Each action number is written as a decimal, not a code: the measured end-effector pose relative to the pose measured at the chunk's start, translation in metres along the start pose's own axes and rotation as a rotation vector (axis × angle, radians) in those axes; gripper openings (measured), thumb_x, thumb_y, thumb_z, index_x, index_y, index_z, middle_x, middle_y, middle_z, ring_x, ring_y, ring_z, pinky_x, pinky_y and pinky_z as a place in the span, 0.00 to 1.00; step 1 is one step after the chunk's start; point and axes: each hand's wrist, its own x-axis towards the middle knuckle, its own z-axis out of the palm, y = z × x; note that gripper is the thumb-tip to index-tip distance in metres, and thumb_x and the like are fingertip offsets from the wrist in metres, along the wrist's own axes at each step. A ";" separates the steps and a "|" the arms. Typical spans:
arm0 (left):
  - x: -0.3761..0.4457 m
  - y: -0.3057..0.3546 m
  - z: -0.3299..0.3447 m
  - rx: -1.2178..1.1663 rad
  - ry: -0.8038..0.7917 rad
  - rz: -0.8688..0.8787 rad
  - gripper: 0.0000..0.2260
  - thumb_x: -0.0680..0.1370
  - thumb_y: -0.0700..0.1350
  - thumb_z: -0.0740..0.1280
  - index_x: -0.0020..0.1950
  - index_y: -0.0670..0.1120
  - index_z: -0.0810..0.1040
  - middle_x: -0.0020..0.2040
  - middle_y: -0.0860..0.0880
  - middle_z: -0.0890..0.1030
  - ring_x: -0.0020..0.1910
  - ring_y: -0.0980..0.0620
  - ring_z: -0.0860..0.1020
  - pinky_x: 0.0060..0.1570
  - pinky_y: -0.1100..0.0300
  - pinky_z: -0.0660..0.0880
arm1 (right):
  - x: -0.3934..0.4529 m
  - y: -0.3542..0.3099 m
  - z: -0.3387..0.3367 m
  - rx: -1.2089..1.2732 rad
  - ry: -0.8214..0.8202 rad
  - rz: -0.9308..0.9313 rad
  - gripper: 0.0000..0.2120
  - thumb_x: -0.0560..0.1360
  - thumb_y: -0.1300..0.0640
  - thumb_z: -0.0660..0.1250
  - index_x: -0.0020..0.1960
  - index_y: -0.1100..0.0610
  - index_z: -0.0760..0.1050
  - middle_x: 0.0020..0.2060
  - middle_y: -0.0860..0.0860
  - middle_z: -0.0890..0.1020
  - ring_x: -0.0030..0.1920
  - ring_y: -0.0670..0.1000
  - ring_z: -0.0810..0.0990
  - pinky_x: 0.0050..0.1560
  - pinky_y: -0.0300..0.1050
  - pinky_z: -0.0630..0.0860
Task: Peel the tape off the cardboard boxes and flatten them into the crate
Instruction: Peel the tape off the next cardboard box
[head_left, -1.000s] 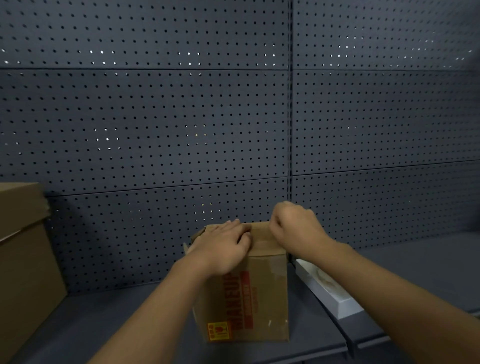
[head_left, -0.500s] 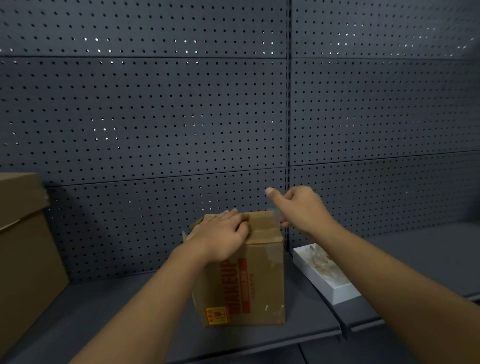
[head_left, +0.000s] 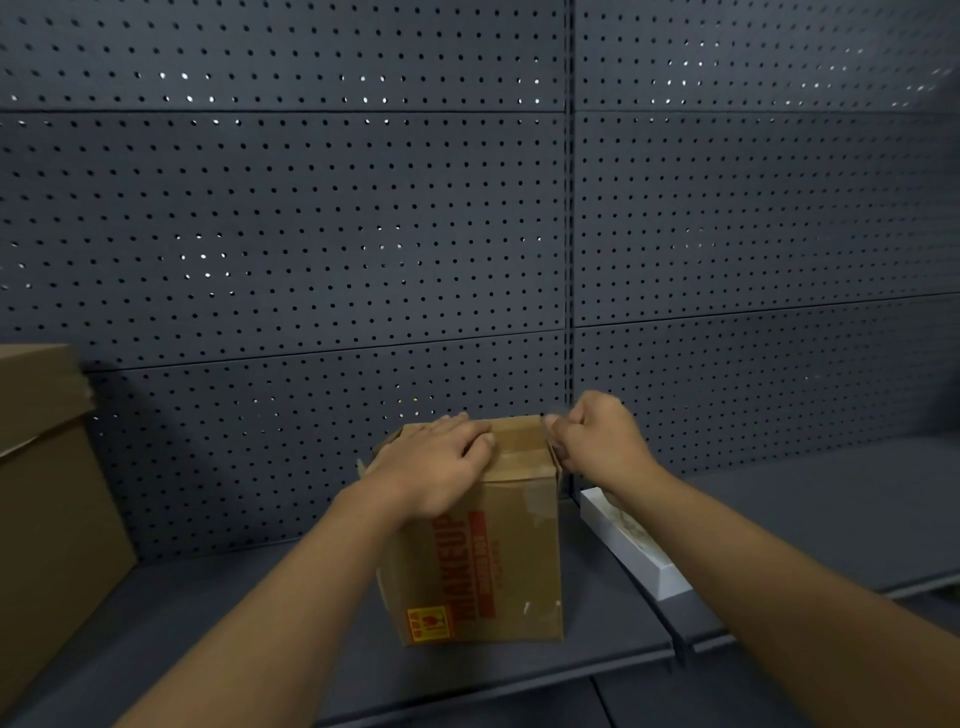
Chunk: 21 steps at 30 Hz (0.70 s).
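A small cardboard box (head_left: 483, 540) with red print stands upright on a dark shelf (head_left: 218, 613), at 6 o'clock in the view. The left hand (head_left: 441, 467) lies flat on the box's top, fingers straight, pressing down. The right hand (head_left: 597, 441), at the top's 3 o'clock edge, has its fingers curled and pinches there; blur hides whether it holds tape. A white box (head_left: 636, 551) lies just right. A larger cardboard box (head_left: 47, 499) stands at 9 o'clock.
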 end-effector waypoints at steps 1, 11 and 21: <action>-0.001 0.000 -0.001 -0.007 0.008 0.000 0.26 0.86 0.62 0.44 0.83 0.59 0.58 0.84 0.54 0.55 0.83 0.54 0.52 0.79 0.51 0.49 | -0.001 0.000 -0.001 0.117 0.007 0.046 0.14 0.81 0.57 0.67 0.41 0.57 0.66 0.38 0.62 0.79 0.37 0.57 0.78 0.45 0.63 0.82; -0.014 -0.008 0.003 -0.255 0.091 -0.014 0.40 0.76 0.77 0.39 0.84 0.60 0.44 0.85 0.54 0.44 0.83 0.53 0.41 0.81 0.45 0.39 | -0.005 -0.045 -0.003 0.347 0.041 -0.055 0.15 0.80 0.49 0.70 0.43 0.57 0.71 0.40 0.61 0.85 0.42 0.58 0.86 0.47 0.62 0.85; -0.027 -0.006 0.023 -1.031 0.168 -0.144 0.19 0.86 0.63 0.51 0.77 0.64 0.63 0.76 0.54 0.69 0.77 0.51 0.67 0.76 0.50 0.66 | -0.020 -0.074 0.050 0.349 -0.112 0.011 0.15 0.75 0.52 0.77 0.37 0.57 0.75 0.43 0.67 0.83 0.46 0.66 0.84 0.50 0.65 0.83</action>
